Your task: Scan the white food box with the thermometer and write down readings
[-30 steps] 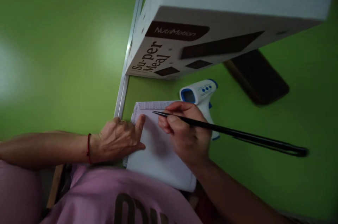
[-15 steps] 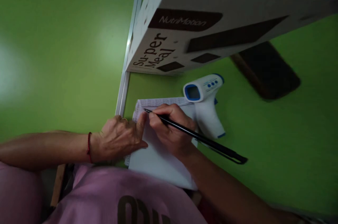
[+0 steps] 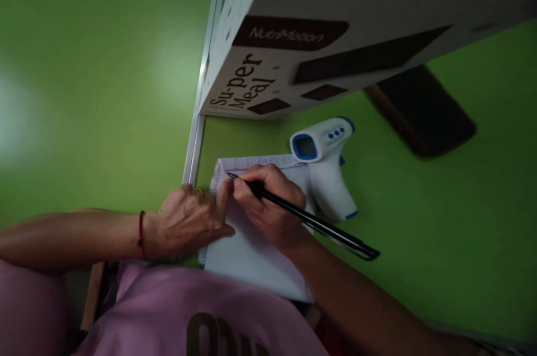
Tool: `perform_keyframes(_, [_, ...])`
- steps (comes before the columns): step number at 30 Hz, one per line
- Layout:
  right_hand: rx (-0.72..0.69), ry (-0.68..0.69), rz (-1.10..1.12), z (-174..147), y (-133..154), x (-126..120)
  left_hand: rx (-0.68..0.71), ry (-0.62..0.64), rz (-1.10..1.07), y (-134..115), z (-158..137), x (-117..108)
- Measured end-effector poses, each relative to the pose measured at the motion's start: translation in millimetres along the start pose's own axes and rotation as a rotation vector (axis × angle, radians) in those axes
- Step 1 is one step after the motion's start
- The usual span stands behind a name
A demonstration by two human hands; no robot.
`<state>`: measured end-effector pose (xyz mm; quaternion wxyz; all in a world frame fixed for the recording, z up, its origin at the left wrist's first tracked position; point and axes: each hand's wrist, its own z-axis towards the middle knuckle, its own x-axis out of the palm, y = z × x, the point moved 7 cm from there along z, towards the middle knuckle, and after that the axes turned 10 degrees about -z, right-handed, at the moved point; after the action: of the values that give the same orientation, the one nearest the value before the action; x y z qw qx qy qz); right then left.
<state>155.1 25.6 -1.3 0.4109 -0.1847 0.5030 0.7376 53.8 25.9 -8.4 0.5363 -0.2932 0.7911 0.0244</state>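
Note:
My right hand (image 3: 272, 205) is closed around a black pen (image 3: 319, 223) with a clip at its far end. The pen's tip rests on the upper left of a notebook (image 3: 251, 272), by a strip of small handwriting along the top. My left hand (image 3: 195, 216) lies across the notebook's left edge with thumb and index finger stretched apart, the index tip close to the pen point; its other fingers are partly hidden. Against the notebook's upper right corner lies a white and blue infrared thermometer (image 3: 329, 177), just beyond my right hand.
A large white carton (image 3: 281, 65) with dark printing stands behind the notebook. To the right, a dark phone-like object (image 3: 423, 113) lies partly behind the carton. A metal strip (image 3: 193, 149) runs across the green tabletop (image 3: 104, 93) on the left.
The pen's rear end has swung a little to the left, and my right hand has shifted slightly left with it. My left hand stays in place on the notebook.

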Motion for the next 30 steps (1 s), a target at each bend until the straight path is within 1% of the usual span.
perform_keyframes(4, [0.034,0.018,0.012,0.1,-1.6,0.9,-0.001,-0.004,0.002,0.8,-0.2,-0.8])
perform_keyframes(9, [0.041,0.028,0.015,1.5,-2.3,0.5,0.007,-0.009,0.002,1.1,-0.3,-1.6])
perform_keyframes(16, [0.019,-0.019,-0.005,2.6,-3.2,-3.4,-0.004,-0.041,0.010,1.9,-0.7,-0.5])
perform_keyframes(21, [0.015,-0.027,0.016,2.1,-3.6,-2.9,-0.013,-0.010,0.006,2.2,-0.1,-0.3])
perform_keyframes(27, [0.068,-0.020,0.043,1.1,-6.6,-1.2,-0.028,0.031,-0.003,2.8,0.5,-0.1])
perform_keyframes(30, [0.065,-0.027,0.046,0.9,-6.0,-1.4,-0.030,0.035,-0.008,3.0,0.1,0.5])
